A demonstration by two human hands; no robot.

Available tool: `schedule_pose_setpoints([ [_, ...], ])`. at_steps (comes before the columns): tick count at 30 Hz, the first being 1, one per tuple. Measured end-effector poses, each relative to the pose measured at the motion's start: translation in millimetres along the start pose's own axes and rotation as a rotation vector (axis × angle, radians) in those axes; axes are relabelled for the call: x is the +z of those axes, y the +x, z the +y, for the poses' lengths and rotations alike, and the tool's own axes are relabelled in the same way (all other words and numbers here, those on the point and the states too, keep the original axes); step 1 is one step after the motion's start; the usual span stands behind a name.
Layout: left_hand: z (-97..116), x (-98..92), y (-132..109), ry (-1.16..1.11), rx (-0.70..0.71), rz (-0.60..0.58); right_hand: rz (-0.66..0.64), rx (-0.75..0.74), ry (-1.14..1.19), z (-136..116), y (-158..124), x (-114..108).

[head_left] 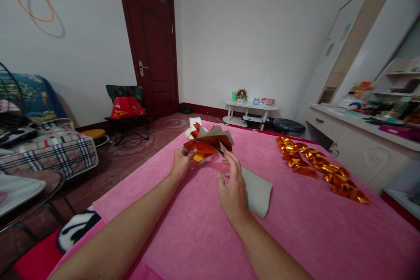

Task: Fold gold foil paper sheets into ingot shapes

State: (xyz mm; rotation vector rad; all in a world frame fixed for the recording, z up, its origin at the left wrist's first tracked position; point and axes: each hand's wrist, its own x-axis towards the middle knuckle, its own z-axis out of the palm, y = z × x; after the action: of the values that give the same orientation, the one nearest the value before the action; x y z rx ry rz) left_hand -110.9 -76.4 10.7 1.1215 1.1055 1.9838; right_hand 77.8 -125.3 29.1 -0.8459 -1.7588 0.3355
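Note:
Above the far part of the pink-covered table, my left hand (182,164) pinches a fanned bundle of foil paper sheets (210,144) by its near left edge. The sheets show shiny orange-gold faces and dull grey-tan ones, and they curve upward. My right hand (233,183) is at the right end of the bundle, its fingertips at the sheets' edge and its thumb apart from the fingers. Partly behind that hand, a flat grey stack of paper (257,192) lies on the cloth.
Several folded gold foil pieces (305,157) lie in rows at the right on the pink cloth (197,227). A small white container (194,121) stands at the far edge, partly behind the sheets. Beyond are a white low table (236,119), a black stool (288,125) and a folding chair (124,92).

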Motion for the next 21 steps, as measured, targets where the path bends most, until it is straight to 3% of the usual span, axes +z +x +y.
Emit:
schedule_pose_setpoints([
  [8, -0.9, -1.2, 0.4, 0.014, 0.012, -0.007, 0.026, 0.082, 0.163, 1.7, -0.8, 1.5],
  [15, -4.7, -2.9, 1.9, 0.011, 0.018, -0.022, 0.015, 0.086, 0.098, 10.4, -0.6, 2.0],
  [21, -4.5, -3.0, 2.5, 0.005, 0.03, -0.017, 0.11, 0.008, -0.053, 3.4, 3.2, -5.8],
])
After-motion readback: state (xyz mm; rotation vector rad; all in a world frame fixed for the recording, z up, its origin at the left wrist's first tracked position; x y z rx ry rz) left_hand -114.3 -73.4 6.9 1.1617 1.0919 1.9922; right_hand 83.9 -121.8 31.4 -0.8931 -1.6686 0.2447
